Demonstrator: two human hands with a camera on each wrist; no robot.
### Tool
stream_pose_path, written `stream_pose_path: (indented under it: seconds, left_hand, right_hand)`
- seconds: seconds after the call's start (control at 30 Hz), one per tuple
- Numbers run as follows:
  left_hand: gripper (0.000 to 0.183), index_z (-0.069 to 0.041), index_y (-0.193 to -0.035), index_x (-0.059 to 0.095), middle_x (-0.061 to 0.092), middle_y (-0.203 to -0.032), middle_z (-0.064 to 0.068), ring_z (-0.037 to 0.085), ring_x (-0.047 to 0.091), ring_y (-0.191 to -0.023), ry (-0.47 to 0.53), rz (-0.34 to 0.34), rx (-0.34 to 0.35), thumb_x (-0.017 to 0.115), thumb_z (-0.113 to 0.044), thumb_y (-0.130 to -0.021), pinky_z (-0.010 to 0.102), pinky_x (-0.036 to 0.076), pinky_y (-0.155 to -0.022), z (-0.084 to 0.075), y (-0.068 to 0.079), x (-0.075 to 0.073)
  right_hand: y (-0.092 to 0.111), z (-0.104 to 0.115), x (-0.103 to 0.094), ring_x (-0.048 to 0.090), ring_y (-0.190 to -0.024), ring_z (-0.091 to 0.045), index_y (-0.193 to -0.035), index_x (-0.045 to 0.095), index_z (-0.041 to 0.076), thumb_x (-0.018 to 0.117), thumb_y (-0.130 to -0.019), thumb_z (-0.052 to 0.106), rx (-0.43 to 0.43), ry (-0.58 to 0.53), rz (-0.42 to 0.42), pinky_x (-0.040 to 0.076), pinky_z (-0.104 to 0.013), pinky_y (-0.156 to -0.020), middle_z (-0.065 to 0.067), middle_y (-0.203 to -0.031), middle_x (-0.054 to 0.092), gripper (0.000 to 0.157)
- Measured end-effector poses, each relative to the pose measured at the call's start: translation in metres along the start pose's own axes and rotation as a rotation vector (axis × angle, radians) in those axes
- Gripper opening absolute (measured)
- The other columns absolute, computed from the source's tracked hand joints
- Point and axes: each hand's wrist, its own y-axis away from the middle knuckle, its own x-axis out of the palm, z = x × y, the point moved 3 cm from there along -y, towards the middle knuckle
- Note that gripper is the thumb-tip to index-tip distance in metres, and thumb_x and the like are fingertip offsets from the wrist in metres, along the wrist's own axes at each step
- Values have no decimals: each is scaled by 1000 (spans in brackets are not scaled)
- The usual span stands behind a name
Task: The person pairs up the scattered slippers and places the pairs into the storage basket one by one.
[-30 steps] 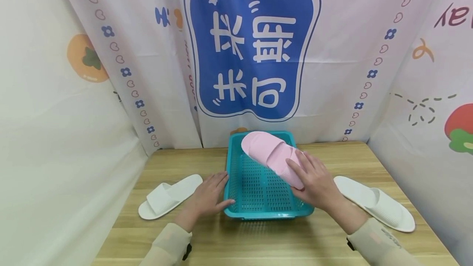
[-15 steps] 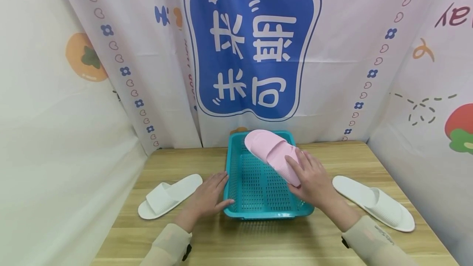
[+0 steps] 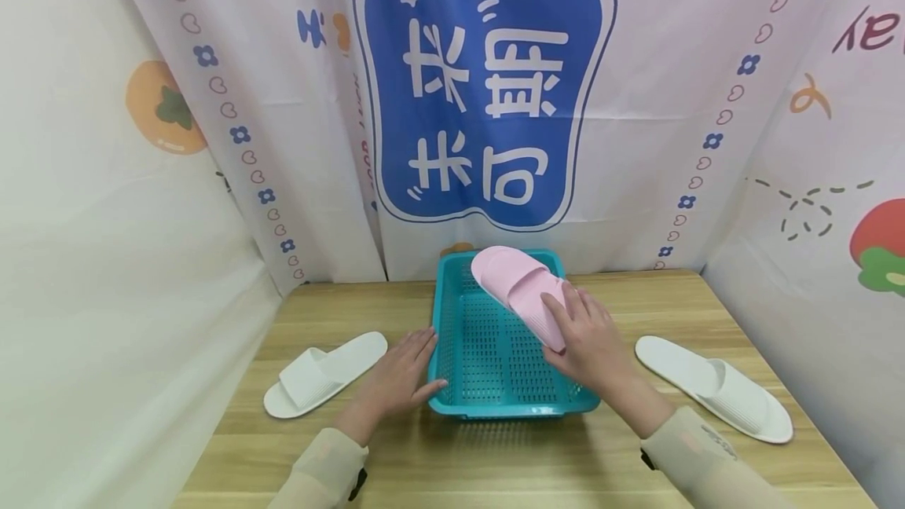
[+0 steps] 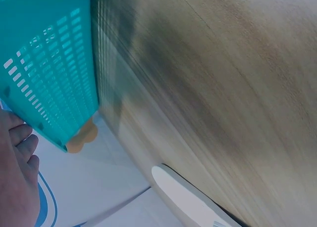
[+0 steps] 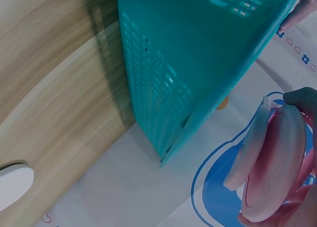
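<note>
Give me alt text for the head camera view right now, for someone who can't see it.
A person's right hand holds a pink slipper above a teal basket, while the left hand touches its left side. One white slipper lies to the left and another to the right on a wooden table, before a printed curtain.

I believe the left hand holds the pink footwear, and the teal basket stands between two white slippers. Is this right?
Not the left hand: the head view shows the right hand holding the pink footwear; the teal basket stands between two white slippers.
</note>
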Motion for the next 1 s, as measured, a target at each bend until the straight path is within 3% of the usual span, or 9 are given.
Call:
stream_pose_path:
  seconds: [0.5,1.0]
  left_hand:
    - [78,3,-149,32,31,-154,18,30,27,-142,23,8,-6,43,-55,-98,41,22,-115,0,-1,1]
    - [78,2,-149,33,31,-154,18,30,28,-142,20,17,-14,42,-57,-98,41,22,-115,-1,-1,-1]
  right_hand:
    - [-10,8,7,50,-112,-48,-135,52,5,82,-68,31,88,-24,-13,49,-62,-85,-30,-131,48,78]
    - [-17,16,15,48,-115,-50,-139,46,6,81,-71,36,254,-35,98,47,-63,-89,-31,-132,46,82]
